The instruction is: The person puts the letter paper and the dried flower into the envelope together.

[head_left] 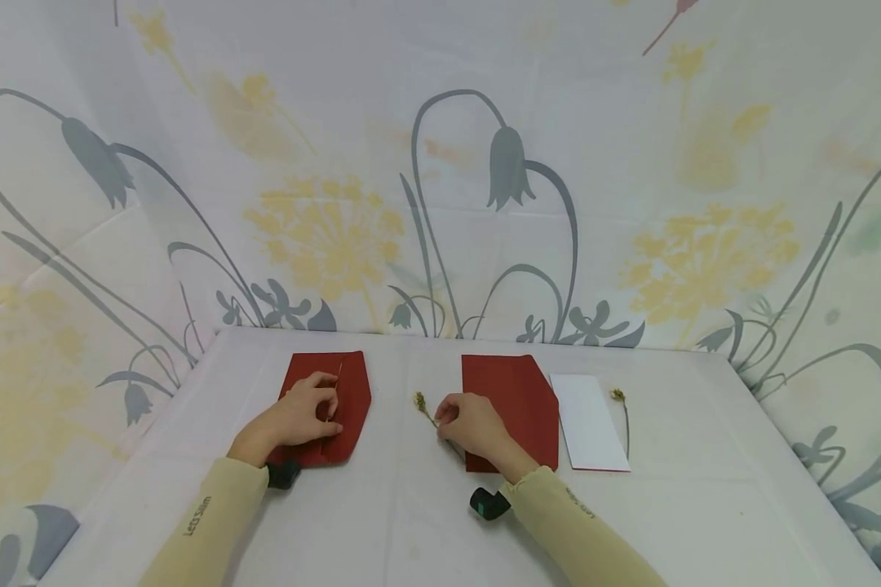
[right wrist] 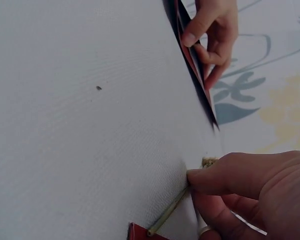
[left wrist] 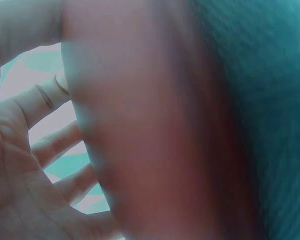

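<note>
Seemingly partway, gripping the left envelope (head_left: 356, 432) in the left hand (head_left: 301, 416) and pinching one dried flower (head_left: 420, 402), not yet released, in the right hand (head_left: 477, 425) just left of the right envelope (head_left: 510, 387).

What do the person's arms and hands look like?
Left hand and right hand: bare, no gloves. Pale yellow-beige long sleeves reaching the wrists, dark lettering on each; the right one's is too small to read. Black unit at left wrist; another at right, with a small green mark.
</note>
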Demonstrator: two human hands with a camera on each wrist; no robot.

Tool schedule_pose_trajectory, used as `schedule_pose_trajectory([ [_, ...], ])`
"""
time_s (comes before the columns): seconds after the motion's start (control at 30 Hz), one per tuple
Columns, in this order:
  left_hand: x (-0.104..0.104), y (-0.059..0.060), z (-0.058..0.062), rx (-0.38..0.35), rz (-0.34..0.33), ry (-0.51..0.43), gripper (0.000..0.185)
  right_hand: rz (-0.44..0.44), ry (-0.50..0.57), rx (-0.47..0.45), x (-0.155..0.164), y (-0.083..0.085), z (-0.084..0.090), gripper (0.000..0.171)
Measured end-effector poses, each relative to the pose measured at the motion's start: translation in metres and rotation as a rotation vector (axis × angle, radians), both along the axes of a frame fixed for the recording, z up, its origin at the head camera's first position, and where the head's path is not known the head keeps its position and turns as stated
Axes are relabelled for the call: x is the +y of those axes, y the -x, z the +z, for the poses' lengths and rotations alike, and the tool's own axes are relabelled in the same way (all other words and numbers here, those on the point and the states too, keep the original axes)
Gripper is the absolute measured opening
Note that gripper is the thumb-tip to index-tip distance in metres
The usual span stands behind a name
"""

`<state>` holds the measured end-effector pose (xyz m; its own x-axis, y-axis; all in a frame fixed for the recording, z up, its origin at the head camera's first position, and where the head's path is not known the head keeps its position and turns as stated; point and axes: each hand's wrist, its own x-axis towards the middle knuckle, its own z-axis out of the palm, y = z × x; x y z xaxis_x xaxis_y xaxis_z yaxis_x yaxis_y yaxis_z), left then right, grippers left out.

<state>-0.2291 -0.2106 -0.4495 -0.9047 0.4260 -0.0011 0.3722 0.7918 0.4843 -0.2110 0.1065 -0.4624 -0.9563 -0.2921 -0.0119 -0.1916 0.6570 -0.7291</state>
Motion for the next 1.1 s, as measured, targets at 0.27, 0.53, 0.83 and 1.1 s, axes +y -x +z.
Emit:
schedule_pose_trajectory([
  [0.27,-0.0012,0.0021,-0.0026,0.011,-0.01,0.003,0.028,-0.006,0.015,-0.019,-0.0056,0.0003,0.0027,0.016],
  [0.53,-0.0015,0.0014,-0.0043,0.015,-0.016,0.003,0.029,-0.028,-0.007,-0.017,-0.0095,-0.0008,0.0024,0.015],
  [0.83,-0.0011,0.0011,-0.0045,0.021,-0.015,0.005,0.028,-0.038,0.055,-0.108,-0.0053,0.0031,-0.001,0.013],
  [1.1,-0.0002,0.0003,-0.0038,0.014,-0.005,0.004,0.028,-0.013,0.073,-0.125,-0.0024,0.0043,-0.002,0.01],
])
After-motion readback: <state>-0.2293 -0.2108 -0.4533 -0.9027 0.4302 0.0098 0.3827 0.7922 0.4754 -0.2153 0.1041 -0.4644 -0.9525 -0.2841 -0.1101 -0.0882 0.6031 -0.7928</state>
